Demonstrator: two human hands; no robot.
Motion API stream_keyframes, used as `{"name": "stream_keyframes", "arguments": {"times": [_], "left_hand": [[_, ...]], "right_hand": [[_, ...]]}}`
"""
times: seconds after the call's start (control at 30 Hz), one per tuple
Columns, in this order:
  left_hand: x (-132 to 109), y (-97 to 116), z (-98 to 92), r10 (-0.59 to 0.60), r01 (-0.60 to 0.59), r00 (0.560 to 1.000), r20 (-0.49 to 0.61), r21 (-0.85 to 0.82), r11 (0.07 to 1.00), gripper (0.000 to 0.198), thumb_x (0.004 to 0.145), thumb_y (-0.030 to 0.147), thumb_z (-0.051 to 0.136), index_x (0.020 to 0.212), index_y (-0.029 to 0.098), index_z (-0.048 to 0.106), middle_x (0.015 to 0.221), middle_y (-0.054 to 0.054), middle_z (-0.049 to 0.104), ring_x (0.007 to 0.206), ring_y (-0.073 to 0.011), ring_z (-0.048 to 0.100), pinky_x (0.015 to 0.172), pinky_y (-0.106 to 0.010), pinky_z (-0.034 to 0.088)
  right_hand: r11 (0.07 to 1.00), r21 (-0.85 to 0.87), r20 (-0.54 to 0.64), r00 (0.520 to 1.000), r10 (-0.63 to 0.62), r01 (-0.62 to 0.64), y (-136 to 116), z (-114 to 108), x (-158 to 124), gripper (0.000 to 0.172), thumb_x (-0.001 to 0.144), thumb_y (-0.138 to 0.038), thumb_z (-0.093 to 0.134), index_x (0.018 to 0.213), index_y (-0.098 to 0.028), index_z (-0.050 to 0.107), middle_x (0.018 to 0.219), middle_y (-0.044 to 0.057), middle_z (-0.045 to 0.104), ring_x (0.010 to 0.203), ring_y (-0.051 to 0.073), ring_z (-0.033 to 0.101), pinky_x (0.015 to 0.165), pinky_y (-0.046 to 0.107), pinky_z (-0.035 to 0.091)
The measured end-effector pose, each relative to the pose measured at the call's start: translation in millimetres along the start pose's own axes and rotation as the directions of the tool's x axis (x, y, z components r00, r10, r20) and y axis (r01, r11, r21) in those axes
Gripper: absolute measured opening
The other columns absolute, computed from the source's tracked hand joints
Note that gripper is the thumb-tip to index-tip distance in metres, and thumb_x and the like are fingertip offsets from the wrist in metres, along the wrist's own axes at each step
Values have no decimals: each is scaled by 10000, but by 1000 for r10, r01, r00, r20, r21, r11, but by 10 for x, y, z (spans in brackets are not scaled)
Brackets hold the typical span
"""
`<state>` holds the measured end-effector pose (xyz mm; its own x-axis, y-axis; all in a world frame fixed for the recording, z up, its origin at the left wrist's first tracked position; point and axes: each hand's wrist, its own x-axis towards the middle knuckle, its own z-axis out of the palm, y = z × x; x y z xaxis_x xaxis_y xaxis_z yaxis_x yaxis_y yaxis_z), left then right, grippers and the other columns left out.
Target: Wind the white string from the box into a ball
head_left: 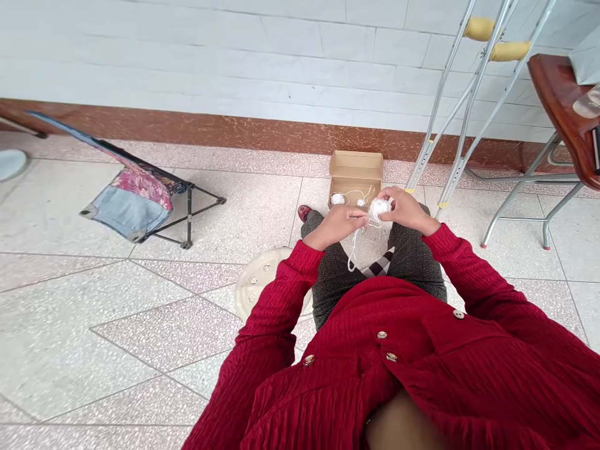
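Observation:
My right hand (pixel 404 209) is closed around a ball of white yarn (pixel 379 210), held above my lap. Beside it, my left hand (pixel 338 222) has its fingers pressed together on a strand of the same yarn, close to the ball. A white cord (pixel 352 253) dangles in a loop below the hands; it looks twisted or crocheted. What exactly lies between the left fingertips is too small to make out. On the floor past my hands stands an open cardboard box (pixel 356 164), with a white yarn ball (pixel 338 199) and a smaller white bundle (pixel 360 202) inside.
A pale round stool (pixel 253 281) is by my left leg. A folding chair (pixel 135 206) with a denim and floral seat stands to the left. Metal crutches (pixel 462 125) lean on the wall, near a brown table (pixel 557 94) holding some items at the right.

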<state>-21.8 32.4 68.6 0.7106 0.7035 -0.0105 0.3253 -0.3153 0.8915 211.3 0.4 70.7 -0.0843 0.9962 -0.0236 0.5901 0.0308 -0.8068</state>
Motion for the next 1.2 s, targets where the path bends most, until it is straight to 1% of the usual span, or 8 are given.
{"name": "stream_keyframes", "arguments": {"times": [0.07, 0.13, 0.23, 0.43, 0.63, 0.87, 1.07, 1.2], "left_hand": [[30, 3, -28, 52, -53, 998, 22, 51, 997, 225, 872, 353, 656, 750, 207, 777, 770, -7, 733, 767, -172, 620, 790, -303, 479], [45, 11, -45, 119, -123, 991, 58, 74, 990, 232, 884, 357, 664, 729, 213, 760, 781, -15, 733, 808, -182, 631, 864, -329, 489], [39, -10, -62, 168, -172, 982, 89, 35, 985, 267, 921, 387, 649, 756, 207, 755, 845, -35, 748, 870, -191, 654, 926, -353, 493], [34, -162, -21, 5, -11, 999, -34, -186, 982, 359, 896, 525, 678, 894, 192, 812, 937, -50, 794, 956, -232, 705, 929, -349, 529], [124, -162, 53, -46, 17, 989, -139, -208, 978, 320, 891, 455, 693, 976, 171, 814, 1053, -72, 805, 1031, -253, 713, 991, -382, 524], [402, -346, 49, -88, -56, 830, -551, -239, 969, 230, 921, 315, 603, 1005, 162, 753, 1248, -109, 735, 1195, -210, 667, 1036, -339, 516], [395, -540, -95, -259, 12, 897, -359, -565, 825, 385, 904, 462, 672, 1118, 144, 711, 954, -99, 787, 876, -202, 755, 881, -371, 587], [275, -744, -406, -326, 40, 861, -391, -586, 810, 455, 884, 509, 708, 1126, 124, 697, 889, -104, 792, 842, -218, 759, 927, -407, 573]], "right_hand": [[987, 124, 249, 966, 68, -101, 4, -39, -40, 355, 591, -181, 755, 937, -198, 679, 876, 1, 620, 691, 142, 532, 610, 268, 428], [934, 268, 487, 870, 79, -235, 9, -97, -86, 360, 613, -177, 737, 970, -202, 691, 816, -24, 626, 615, 112, 512, 539, 230, 397], [800, 479, 623, 782, -20, -361, 22, -157, -169, 439, 603, -164, 760, 1037, -196, 705, 853, -24, 655, 636, 101, 542, 511, 191, 404], [478, 808, 466, 871, -159, -345, -3, -46, -266, 717, 622, -193, 763, 1322, -233, 613, 945, -4, 701, 633, 114, 589, 497, 205, 476], [399, 888, 288, 952, -99, -228, -150, -29, -186, 607, 633, -215, 756, 1227, -192, 630, 845, 6, 709, 555, 127, 603, 435, 222, 459], [403, 903, 210, 971, -113, -148, -452, -65, -242, 653, 666, -245, 777, 1292, -217, 596, 981, 29, 713, 626, 125, 640, 458, 211, 481], [263, 963, 46, 998, 42, -55, -447, -237, -262, 614, 679, -221, 758, 1269, -287, 602, 1065, 22, 729, 810, 170, 672, 589, 248, 586], [136, 990, -53, 997, 62, 44, -332, -547, -270, 479, 729, -270, 742, 1187, -319, 610, 1065, -3, 728, 722, 136, 618, 477, 195, 540]]}}
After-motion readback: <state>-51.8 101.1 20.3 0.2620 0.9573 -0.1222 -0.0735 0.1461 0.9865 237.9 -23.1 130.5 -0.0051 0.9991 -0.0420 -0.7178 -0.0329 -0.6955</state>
